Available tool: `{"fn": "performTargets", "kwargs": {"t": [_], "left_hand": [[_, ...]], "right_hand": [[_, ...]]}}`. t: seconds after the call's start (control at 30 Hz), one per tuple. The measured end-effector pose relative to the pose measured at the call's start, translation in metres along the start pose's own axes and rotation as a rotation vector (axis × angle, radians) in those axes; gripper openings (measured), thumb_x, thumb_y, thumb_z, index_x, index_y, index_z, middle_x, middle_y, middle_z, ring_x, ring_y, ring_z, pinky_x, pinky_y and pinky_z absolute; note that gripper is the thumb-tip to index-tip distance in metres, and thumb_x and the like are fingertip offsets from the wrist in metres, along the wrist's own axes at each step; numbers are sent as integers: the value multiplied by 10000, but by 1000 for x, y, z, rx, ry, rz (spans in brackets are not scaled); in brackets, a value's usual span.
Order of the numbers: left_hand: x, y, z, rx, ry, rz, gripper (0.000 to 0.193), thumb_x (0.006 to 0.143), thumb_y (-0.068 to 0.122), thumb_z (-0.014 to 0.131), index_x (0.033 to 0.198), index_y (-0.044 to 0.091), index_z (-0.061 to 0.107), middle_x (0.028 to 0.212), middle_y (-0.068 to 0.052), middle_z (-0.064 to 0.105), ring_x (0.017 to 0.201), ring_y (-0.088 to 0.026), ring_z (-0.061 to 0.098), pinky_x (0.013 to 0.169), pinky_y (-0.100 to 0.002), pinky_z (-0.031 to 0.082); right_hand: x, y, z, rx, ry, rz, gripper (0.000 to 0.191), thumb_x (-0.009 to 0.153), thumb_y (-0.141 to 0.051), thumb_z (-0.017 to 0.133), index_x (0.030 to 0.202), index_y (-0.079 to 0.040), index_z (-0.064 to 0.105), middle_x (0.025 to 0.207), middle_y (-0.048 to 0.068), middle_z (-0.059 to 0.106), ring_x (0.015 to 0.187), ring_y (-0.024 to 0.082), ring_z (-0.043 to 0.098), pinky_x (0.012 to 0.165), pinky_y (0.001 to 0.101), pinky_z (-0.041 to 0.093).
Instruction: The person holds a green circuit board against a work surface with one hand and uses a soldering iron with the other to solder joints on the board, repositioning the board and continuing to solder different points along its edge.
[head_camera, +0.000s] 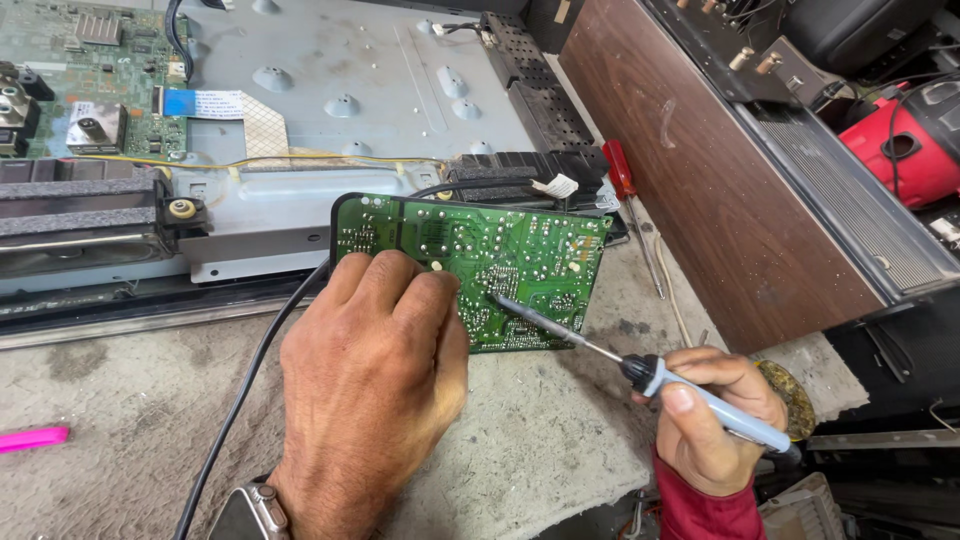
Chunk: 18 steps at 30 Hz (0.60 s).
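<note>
**Soldering iron tip on a green circuit board**

Nearest, at the bottom edge: a wristwatch on the left wrist and a red sleeve on the right. Just above, left hand laid palm-down on the lower left part of the green circuit board, fingers bent and close together, pressing it against the grey, stained work surface; fingertips hidden beneath, so grip under the board not readable. Right hand low at right, fingers and thumb clamped around the pale blue handle of a soldering iron, held like a pen, shaft slanting up and left, tip touching the solder side of the board near its middle. Black cable running from the board's left edge down past the left forearm. Pink strip lying at far left on the surface. Red-handled screwdriver just beyond the board's right corner. Farther back, an opened television chassis with grey metal backplate and a second green board at top left. To the right, a brown wood-grain cabinet, and beyond it a red device.
</note>
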<state>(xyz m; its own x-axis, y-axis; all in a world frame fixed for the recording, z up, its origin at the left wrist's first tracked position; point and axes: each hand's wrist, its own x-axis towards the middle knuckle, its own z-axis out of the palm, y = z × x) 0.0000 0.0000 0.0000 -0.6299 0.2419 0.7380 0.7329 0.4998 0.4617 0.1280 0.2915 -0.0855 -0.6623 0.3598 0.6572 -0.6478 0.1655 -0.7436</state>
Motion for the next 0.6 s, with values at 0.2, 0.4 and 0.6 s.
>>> {"fn": "performTargets", "kwargs": {"t": [0.2,0.4,0.6], "left_hand": [[-25,51,-79,-7,-1,-5,175,752,86,727,927,69,719,857,-69,614,821,-285,604,661,-424,501],[-60,100,-61,-6,2,77,238,756,91,764,990,73,727,926,-62,643,828,-270,589,692,-407,490],[-84,111,-60,-32,14,101,323,798,51,771,1114,59,702,859,-36,632,814,-236,582,680,-399,468]], "right_hand": [[-33,-89,18,164,111,78,130,1003,-20,702,1088,56,640,1003,247,705,845,301,722,780,437,612],[-63,-115,-31,113,87,102,153,975,-8,716,1091,57,641,1011,237,699,865,300,724,799,453,623],[-86,-125,-38,84,96,116,157,956,-2,718,1072,66,636,1034,239,682,866,297,718,807,453,626]]}}
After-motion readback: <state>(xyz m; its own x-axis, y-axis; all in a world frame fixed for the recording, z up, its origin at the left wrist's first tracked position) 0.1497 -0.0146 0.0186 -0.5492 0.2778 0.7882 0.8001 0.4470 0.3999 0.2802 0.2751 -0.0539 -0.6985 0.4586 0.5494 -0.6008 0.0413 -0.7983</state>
